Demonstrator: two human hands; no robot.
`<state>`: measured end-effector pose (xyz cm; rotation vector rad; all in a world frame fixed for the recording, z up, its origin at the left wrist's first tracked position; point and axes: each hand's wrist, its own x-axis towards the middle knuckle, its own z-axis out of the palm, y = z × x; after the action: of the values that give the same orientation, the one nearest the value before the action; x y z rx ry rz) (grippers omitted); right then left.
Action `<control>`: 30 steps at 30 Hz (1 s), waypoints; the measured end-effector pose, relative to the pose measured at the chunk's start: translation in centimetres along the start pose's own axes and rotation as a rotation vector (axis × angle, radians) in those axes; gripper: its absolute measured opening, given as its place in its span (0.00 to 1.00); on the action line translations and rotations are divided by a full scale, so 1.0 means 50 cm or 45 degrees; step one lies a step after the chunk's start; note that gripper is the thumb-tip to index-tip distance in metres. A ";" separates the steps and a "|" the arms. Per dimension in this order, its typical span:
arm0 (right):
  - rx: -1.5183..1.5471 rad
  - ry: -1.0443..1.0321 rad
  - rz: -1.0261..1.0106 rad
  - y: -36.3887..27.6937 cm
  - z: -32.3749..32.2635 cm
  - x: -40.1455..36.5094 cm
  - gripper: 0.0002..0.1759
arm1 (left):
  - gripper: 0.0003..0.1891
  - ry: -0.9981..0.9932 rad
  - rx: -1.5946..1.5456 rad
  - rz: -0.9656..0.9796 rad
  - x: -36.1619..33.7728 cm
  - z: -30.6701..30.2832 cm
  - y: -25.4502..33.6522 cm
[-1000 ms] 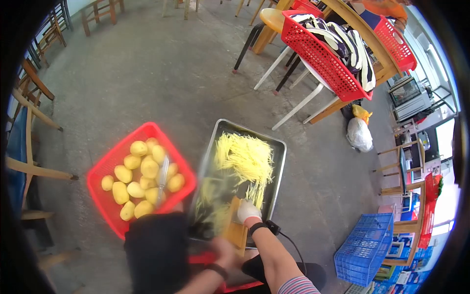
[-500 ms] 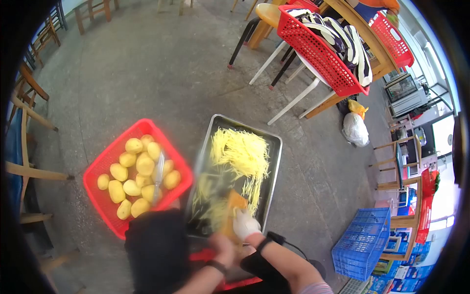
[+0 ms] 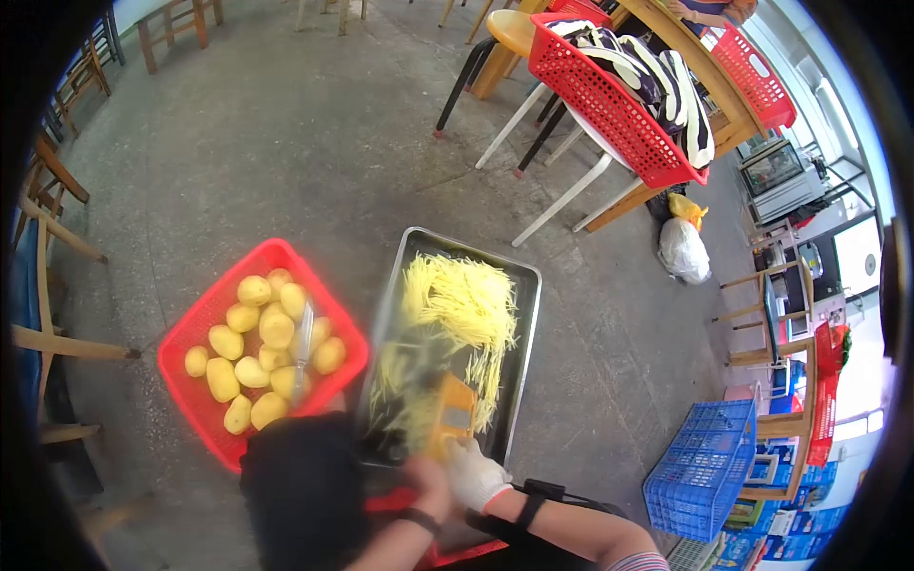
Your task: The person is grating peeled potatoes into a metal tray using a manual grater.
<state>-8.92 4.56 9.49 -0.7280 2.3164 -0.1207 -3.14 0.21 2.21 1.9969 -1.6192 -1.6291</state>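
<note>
An orange grater [image 3: 455,411] with a metal plate leans into a metal tray [image 3: 529,324] that holds a heap of pale yellow potato shreds [image 3: 462,300]. My left hand [image 3: 428,483], bare and blurred, is closed at the grater's lower end. My right hand [image 3: 476,473], in a white glove, has its fingers curled over the lower part of the grater; what lies under them is hidden. Left of the tray, a red basket [image 3: 195,404] holds several peeled potatoes [image 3: 276,328] with a knife [image 3: 304,347] lying across them.
A red basket of striped eggplants [image 3: 657,81] rests on a stool at upper right, beside a wooden table. Plastic bags [image 3: 684,249] sit on the floor nearby. A blue crate [image 3: 700,466] stands at lower right, chairs [image 3: 71,338] at left. Another person's arm [image 3: 705,14] shows at the top.
My gloved right hand has slid down the grater toward me, uncovering more of its metal plate. My left hand stays near the lower end. The whole view has shifted slightly.
</note>
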 end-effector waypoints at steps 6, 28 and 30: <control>-0.016 0.086 0.224 0.071 0.036 0.216 0.19 | 0.17 0.045 -0.146 -0.219 0.030 0.022 -0.043; -0.015 0.085 0.248 0.084 0.046 0.215 0.18 | 0.13 0.097 -0.024 -0.163 0.019 0.017 -0.018; -0.020 0.106 0.286 0.101 0.046 0.246 0.18 | 0.17 0.043 -0.015 -0.142 0.027 0.023 -0.042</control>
<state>-17.19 2.48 -0.97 -0.4737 2.4634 -0.0319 -2.86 0.70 -0.47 2.1325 -1.5092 -1.6270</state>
